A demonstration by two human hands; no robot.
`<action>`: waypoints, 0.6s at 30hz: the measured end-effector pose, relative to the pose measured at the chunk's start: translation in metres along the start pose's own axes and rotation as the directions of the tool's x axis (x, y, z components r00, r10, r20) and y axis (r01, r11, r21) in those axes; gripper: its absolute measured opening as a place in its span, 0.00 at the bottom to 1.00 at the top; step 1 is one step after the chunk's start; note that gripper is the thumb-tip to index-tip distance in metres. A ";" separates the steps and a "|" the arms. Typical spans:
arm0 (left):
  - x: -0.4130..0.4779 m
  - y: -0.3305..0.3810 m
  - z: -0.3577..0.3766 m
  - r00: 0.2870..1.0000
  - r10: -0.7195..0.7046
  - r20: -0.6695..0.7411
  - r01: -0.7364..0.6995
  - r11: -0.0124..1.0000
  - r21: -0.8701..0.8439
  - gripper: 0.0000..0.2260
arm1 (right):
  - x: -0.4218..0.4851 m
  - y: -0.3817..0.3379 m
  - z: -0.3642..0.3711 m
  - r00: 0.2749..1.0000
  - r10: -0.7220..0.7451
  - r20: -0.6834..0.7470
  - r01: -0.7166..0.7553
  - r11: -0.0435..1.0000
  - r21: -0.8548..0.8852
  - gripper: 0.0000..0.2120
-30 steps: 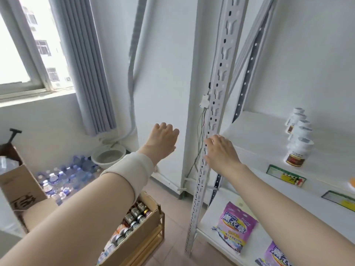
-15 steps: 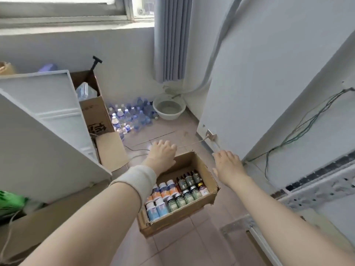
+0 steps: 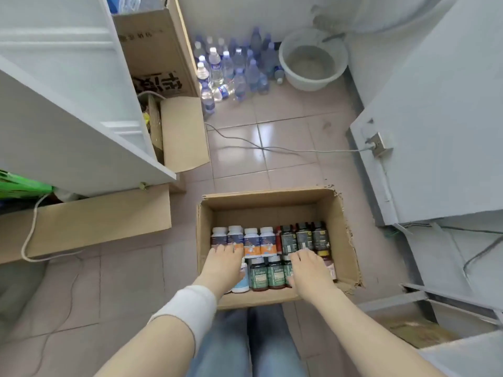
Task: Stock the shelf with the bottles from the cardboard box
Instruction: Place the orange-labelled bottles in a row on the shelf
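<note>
1. Bottles, white-capped and dark, fill the near half of an open cardboard box on the tiled floor.
2. The left hand and right hand rest palm-down on them, fingers fairly straight, apparently gripping nothing.
3. Beyond, water bottles cluster beside a basin.

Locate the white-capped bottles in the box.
Head view: white-capped bottles fill the back-left row of the cardboard box, just beyond the left hand, dark bottles to their right.

Print on the tall carton and bottles is illegible.
</note>
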State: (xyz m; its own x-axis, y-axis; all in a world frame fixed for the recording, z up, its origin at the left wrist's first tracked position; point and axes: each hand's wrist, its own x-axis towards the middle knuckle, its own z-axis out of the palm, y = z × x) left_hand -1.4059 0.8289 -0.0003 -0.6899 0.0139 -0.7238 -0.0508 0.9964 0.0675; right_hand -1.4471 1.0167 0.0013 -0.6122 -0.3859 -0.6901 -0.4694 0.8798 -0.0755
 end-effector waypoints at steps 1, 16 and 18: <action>0.013 -0.001 0.009 1.000 -0.010 0.015 0.010 1.000 -0.020 0.24 | 0.016 0.000 0.009 1.000 -0.018 0.016 0.018 1.000 0.003 0.24; 0.171 -0.018 0.048 0.998 0.056 0.020 -0.054 0.994 -0.090 0.20 | 0.174 0.011 0.055 0.995 -0.093 0.040 0.094 0.995 -0.013 0.37; 0.176 -0.020 0.047 0.995 0.061 0.075 -0.049 0.988 -0.150 0.20 | 0.176 0.013 0.054 0.995 -0.085 0.053 0.083 0.996 0.026 0.37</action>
State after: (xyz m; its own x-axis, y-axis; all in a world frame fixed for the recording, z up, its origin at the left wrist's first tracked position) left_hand -1.4926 0.8151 -0.1613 -0.6356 0.0804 -0.7679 -0.1248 0.9708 0.2049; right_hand -1.5267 0.9750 -0.1597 -0.5355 -0.4436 -0.7186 -0.5020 0.8515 -0.1516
